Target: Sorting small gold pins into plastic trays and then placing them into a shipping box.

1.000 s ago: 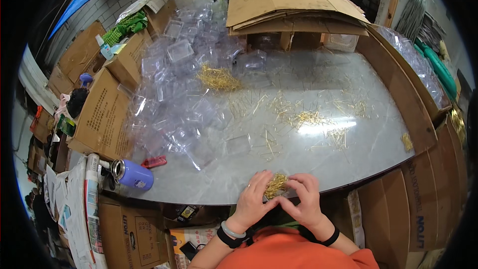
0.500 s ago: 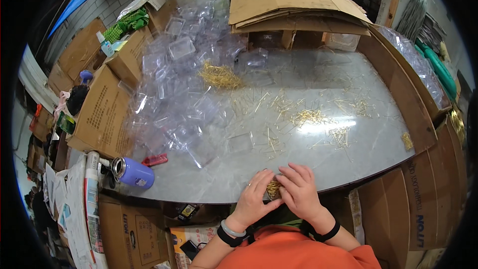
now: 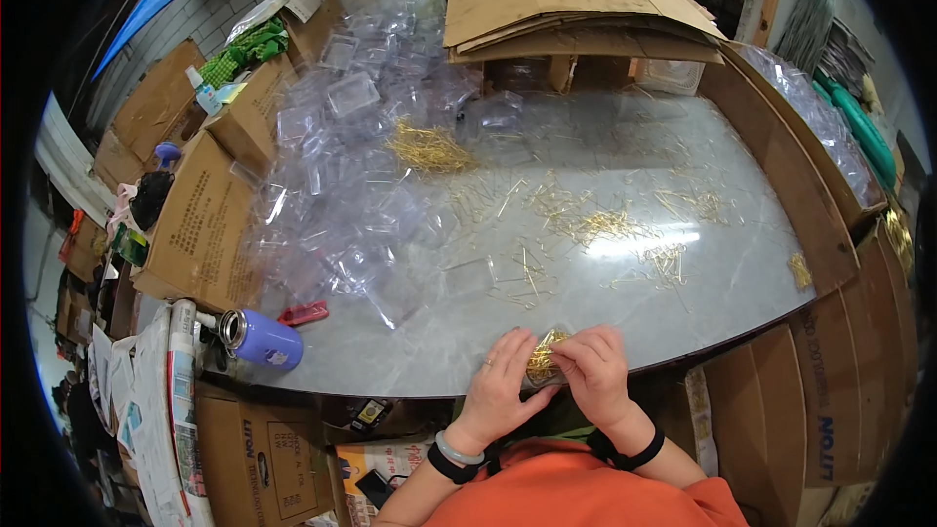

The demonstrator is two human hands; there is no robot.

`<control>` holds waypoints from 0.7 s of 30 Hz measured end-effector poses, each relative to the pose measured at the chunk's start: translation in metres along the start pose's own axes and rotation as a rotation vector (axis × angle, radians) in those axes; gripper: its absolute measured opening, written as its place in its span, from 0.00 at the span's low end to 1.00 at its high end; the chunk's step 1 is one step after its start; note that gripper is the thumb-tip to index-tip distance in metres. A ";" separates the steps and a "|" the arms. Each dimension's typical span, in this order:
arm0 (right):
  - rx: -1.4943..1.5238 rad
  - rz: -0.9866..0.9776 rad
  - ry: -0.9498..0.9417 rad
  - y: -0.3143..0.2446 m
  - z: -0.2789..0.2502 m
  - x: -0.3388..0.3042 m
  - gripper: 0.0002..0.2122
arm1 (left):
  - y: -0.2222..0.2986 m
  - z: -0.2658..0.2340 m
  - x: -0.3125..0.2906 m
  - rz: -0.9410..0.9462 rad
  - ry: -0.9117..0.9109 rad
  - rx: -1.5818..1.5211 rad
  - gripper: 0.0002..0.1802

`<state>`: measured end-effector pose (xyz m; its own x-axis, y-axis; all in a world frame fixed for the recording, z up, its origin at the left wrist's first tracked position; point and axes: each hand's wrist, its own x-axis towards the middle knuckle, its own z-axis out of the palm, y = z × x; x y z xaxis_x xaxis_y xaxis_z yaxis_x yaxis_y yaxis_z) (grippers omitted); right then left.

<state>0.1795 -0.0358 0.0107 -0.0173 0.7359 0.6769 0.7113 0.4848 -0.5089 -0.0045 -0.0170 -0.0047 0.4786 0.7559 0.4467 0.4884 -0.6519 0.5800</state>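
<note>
At the table's near edge, my left hand (image 3: 501, 383) cups a small bunch of gold wire hooks (image 3: 544, 356), which seems to sit in a clear plastic box largely hidden by my fingers. My right hand (image 3: 595, 376) is closed at the bunch's right side, its thumb and fingertips pinched together on the hooks. Further up the grey tabletop lie loose gold hooks (image 3: 605, 227), scattered singly and in small clumps. A lidless clear plastic box (image 3: 470, 277) rests to the left of them.
Many clear plastic boxes (image 3: 337, 176) heap up on the left, with a pile of gold hooks (image 3: 429, 146) beside them. A purple bottle (image 3: 262, 340) and a red object (image 3: 304, 312) lie near the left edge. Cardboard sheets (image 3: 576, 10) stand at the back; a cardboard wall (image 3: 771, 166) borders the right.
My right hand has drawn slightly right, its fingers going from spread over the bunch to pinched. More of the gold hooks now shows between my hands.
</note>
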 end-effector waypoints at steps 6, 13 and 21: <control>-0.159 -0.123 -0.045 0.005 -0.002 0.013 0.10 | 0.003 0.001 -0.001 -0.006 -0.041 0.074 0.44; -0.147 -0.112 -0.060 0.012 -0.005 0.019 0.09 | 0.005 0.006 -0.001 -0.024 -0.036 0.108 0.42; -0.076 -0.069 -0.095 0.010 -0.018 0.010 0.09 | 0.005 0.010 -0.002 -0.089 0.027 0.040 0.41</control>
<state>0.1991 -0.0318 0.0217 -0.1321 0.7449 0.6540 0.7569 0.5018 -0.4187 0.0042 -0.0219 -0.0094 0.4125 0.8118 0.4133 0.5568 -0.5838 0.5909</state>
